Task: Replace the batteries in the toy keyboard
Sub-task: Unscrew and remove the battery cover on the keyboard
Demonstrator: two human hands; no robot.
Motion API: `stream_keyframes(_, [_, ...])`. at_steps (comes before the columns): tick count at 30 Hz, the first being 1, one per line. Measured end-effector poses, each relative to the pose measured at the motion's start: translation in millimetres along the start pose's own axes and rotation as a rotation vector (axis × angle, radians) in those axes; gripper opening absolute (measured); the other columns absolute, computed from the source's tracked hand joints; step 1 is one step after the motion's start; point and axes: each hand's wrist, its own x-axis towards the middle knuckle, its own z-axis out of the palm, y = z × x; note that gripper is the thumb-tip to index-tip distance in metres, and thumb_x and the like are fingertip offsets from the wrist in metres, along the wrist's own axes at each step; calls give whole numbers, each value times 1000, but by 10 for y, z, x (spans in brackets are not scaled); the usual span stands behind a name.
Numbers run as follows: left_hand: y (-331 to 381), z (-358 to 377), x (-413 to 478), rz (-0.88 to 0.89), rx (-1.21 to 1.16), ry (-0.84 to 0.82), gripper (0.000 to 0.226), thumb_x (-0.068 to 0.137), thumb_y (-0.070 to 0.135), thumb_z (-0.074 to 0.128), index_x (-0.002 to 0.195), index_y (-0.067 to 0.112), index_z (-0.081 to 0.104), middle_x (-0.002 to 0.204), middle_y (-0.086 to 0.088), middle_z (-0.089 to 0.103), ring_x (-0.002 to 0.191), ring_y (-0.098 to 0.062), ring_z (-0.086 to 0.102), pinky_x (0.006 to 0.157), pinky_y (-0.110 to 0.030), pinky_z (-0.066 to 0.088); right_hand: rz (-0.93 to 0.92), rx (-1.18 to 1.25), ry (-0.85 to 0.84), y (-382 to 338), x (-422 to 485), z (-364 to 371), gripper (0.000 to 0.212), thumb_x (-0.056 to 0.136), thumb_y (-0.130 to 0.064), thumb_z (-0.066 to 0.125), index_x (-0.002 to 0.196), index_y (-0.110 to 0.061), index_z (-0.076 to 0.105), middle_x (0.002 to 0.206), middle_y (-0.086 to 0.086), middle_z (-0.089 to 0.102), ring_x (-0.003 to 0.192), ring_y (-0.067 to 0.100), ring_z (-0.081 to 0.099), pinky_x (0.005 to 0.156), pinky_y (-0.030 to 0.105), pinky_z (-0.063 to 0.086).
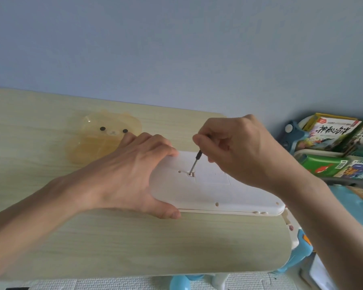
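The white toy keyboard (214, 193) lies upside down on the light wooden table (92, 237), its flat back facing up. My left hand (132, 174) clamps its left end, thumb at the near edge and fingers over the far edge. My right hand (239, 149) pinches a small screwdriver (195, 162) by its dark handle. The metal tip stands in a screw hole at the left edge of the rectangular battery cover (212, 174). The batteries are hidden.
A translucent yellow bear-shaped dish (96, 139) sits on the table behind my left hand. To the right of the table a rack holds colourful children's books (331, 147). The table's rounded right edge lies just past the keyboard's end. Foam floor mat (113, 284) below.
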Motion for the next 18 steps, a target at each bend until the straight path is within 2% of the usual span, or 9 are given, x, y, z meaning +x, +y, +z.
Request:
stream_keyframes(3, [3,-7,-6,0,-2,-3,120,51,106,52,147,36,41,140,24,39,134,-3,36,115,-27,15,72,104,-99,13,-5,-54,12,100,-18,63,90,-19,71,67,-4,74,59,8,69,60,21,54])
stream_keyframes(6, [9,-3,-1,-5,-2,-9,120,51,106,52,147,36,40,140,25,39,133,-2,36,117,-30,19,124,190,-232,26,-36,-195,18,103,-15,59,94,-17,75,79,-5,79,68,8,76,63,24,61])
stream_keyframes(8, [5,-8,0,-8,-4,-12,119,51,106,52,147,37,40,139,25,39,132,-2,36,118,-30,20,152,173,-279,35,-42,-248,23,105,-12,56,94,-14,76,79,-6,79,66,6,76,62,22,60])
stream_keyframes(10, [2,-11,-1,-7,-1,-17,118,51,106,52,146,37,40,139,25,39,132,-2,36,116,-29,19,149,102,-216,23,-36,-231,29,104,-21,59,81,-12,75,68,-5,76,54,4,72,54,18,55])
stream_keyframes(12, [3,-13,0,-3,5,-20,117,52,106,52,146,38,39,139,26,37,131,-2,34,115,-28,18,119,12,-132,16,-36,-150,42,103,-31,59,70,-9,72,58,0,72,48,10,66,54,27,55])
stream_keyframes(13, [5,-14,0,-2,7,-22,117,52,106,52,147,38,40,138,26,37,130,-2,34,115,-28,19,96,-23,-107,11,-36,-105,42,103,-30,59,70,-8,72,57,3,70,52,15,64,58,32,54])
stream_keyframes(14, [6,-17,-1,-2,8,-24,117,52,106,53,147,37,40,138,26,37,129,-2,33,115,-28,19,76,-50,-96,8,-40,-76,35,102,-28,59,76,-10,73,58,5,70,57,18,63,62,34,53])
stream_keyframes(16, [7,-21,-4,-3,5,-27,117,52,106,54,146,37,40,138,25,38,128,-2,34,115,-29,20,83,-17,-116,12,-50,-80,16,102,-30,61,94,-20,72,62,2,72,59,15,61,62,28,51])
stream_keyframes(18, [5,-21,-6,-1,5,-25,117,52,106,53,146,37,40,138,25,39,128,-2,35,115,-29,19,124,109,-161,29,-70,-129,10,100,-32,65,96,-23,66,66,-1,74,55,9,62,57,27,53])
